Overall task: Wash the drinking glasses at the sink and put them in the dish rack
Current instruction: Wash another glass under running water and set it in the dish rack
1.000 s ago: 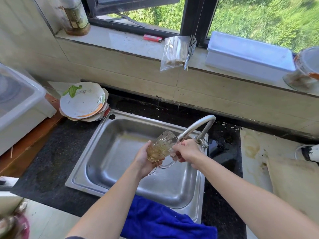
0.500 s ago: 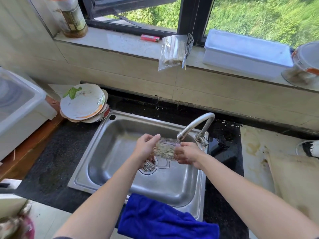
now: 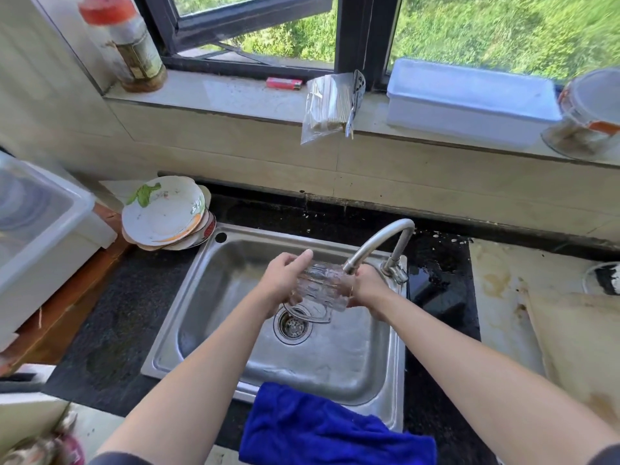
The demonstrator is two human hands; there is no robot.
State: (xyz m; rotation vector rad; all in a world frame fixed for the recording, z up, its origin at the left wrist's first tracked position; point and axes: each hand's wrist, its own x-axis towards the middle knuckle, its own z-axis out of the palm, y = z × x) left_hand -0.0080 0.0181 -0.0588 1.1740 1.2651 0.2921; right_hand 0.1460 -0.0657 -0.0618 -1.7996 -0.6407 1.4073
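Note:
A clear patterned glass mug (image 3: 323,290) lies on its side between both hands, over the steel sink (image 3: 214,293), just under the spout of the curved tap (image 3: 379,243). Its handle hangs down above the drain (image 3: 292,326). My left hand (image 3: 283,281) grips one end of the mug with fingers curled over its top. My right hand (image 3: 365,290) holds the other end, partly hidden behind the glass. I cannot tell whether water runs from the spout.
A stack of dirty plates (image 3: 166,213) sits at the sink's back left corner. A white plastic dish rack box (image 3: 40,236) stands far left. A blue cloth (image 3: 322,431) drapes over the sink's front edge. A stained board (image 3: 577,340) lies at right.
The mug has been tipped from slanted upright, with brownish liquid in it, to lying on its side and clear. Both hands dropped a little toward the drain.

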